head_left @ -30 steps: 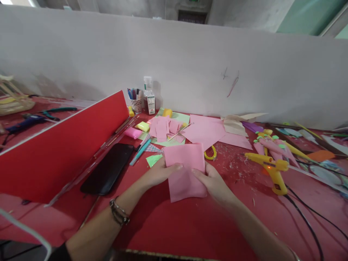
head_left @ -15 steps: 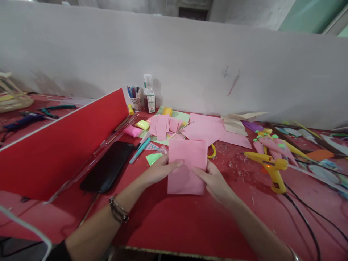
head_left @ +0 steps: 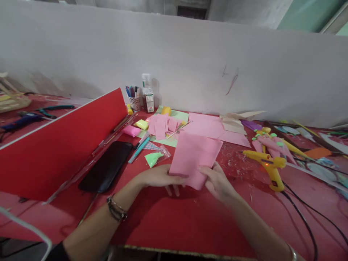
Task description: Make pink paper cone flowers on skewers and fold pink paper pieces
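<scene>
A pink sheet of paper [head_left: 194, 156] is held up above the red table, tilted with its top leaning right. My right hand [head_left: 217, 181] grips its lower right edge, thumb on the front. At the lower left corner is my left hand [head_left: 161, 177], thumb across the front of the sheet and fingertips showing below it; the sheet lies between them. Beyond the paper lie larger pink sheets [head_left: 206, 125] and a pile of small pink paper pieces [head_left: 160, 125]. A bright green packet [head_left: 153, 158] rests just past my left hand.
A yellow glue gun [head_left: 268, 165] with a lit orange light lies right, its black cord trailing forward. Left are a black phone [head_left: 107, 166] and a standing red panel [head_left: 67, 145]. A pen cup [head_left: 134, 101] and a bottle [head_left: 148, 95] stand by the wall. Pink cone shapes [head_left: 274, 143] lie right.
The pink sheet has turned clockwise from upright to tilted. My left hand has slid down to its lower left corner, and yellow scissor-like handle behind it is now covered.
</scene>
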Tool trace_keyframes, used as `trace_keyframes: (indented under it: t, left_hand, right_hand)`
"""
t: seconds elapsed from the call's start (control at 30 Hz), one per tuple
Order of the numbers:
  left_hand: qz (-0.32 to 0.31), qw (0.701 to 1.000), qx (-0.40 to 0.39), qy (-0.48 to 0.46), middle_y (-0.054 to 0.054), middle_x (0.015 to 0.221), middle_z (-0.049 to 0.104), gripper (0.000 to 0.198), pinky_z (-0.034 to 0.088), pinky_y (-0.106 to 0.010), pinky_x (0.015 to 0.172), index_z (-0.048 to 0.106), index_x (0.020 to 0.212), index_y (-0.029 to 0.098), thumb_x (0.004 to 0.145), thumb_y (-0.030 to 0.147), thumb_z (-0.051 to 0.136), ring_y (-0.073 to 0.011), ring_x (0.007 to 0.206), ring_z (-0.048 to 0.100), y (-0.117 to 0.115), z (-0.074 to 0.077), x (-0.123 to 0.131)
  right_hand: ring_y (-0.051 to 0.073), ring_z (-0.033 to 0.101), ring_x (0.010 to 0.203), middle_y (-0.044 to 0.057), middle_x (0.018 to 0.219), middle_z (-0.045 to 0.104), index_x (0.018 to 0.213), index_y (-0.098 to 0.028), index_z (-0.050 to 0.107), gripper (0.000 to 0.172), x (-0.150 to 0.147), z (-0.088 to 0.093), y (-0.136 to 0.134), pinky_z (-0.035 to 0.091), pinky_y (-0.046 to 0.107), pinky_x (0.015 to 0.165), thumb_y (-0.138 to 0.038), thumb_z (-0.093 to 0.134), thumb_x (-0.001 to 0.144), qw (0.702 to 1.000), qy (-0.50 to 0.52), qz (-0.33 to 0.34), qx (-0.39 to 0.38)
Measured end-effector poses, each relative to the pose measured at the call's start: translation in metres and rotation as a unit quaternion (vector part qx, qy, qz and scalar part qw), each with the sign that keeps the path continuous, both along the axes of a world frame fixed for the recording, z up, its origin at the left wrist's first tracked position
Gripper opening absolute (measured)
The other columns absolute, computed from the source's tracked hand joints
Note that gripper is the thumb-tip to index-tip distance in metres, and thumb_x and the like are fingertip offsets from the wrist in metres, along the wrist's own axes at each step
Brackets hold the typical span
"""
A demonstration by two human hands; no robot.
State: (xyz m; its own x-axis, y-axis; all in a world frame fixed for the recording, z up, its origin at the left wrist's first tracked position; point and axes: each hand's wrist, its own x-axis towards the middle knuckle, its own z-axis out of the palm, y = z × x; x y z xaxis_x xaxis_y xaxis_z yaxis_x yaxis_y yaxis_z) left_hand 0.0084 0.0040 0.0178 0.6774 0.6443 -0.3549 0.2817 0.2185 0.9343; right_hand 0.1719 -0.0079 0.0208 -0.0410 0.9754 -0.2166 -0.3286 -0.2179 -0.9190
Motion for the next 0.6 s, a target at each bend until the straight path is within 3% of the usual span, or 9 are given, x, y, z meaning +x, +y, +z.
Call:
trace_keyframes:
  t: [0.23,0.43,0.53,0.6]
  left_hand:
    - [0.033,0.996,0.078,0.035,0.003,0.043,0.049,0.035,0.037,-0.02,0.043,0.053,0.069,0.013,0.074,0.047,0.047,-0.0095,0.039,0.048,-0.001,-0.007,0.002]
    - [0.017,0.985,0.158,0.069,0.003,0.042,0.048,0.032,0.037,-0.019,0.045,0.053,0.069,0.013,0.076,0.043,0.046,-0.0096,0.041,0.049,0.0,-0.012,0.001]
    - [-0.016,0.99,0.126,0.056,0.001,0.052,0.056,0.031,0.04,-0.021,0.046,0.055,0.081,0.011,0.075,0.041,0.047,-0.0107,0.042,0.052,-0.001,-0.011,0.001]
    - [-0.031,0.993,0.108,0.038,-0.004,0.067,0.062,0.032,0.045,-0.024,0.052,0.055,0.089,0.011,0.073,0.038,0.049,-0.0143,0.053,0.058,-0.002,-0.01,0.0]
  right_hand:
    - [0.016,0.058,0.066,0.0,0.068,0.066,0.073,-0.018,0.06,0.029,0.001,-0.004,0.001,0.045,0.028,0.063,-0.015,0.064,0.045,0.999,0.019,0.023,-0.016]
    - [0.016,0.059,0.069,0.002,0.074,0.067,0.075,-0.017,0.06,0.034,0.001,-0.002,0.002,0.045,0.029,0.067,-0.034,0.071,0.048,0.999,0.036,-0.026,0.019]
    - [0.017,0.06,0.068,0.003,0.072,0.067,0.075,-0.017,0.06,0.035,0.002,0.001,0.003,0.045,0.03,0.066,-0.038,0.071,0.05,0.999,0.033,-0.024,0.033]
    - [0.017,0.06,0.065,0.003,0.07,0.068,0.073,-0.017,0.061,0.033,0.002,0.002,0.003,0.046,0.029,0.064,-0.038,0.071,0.051,0.999,0.028,-0.02,0.032]
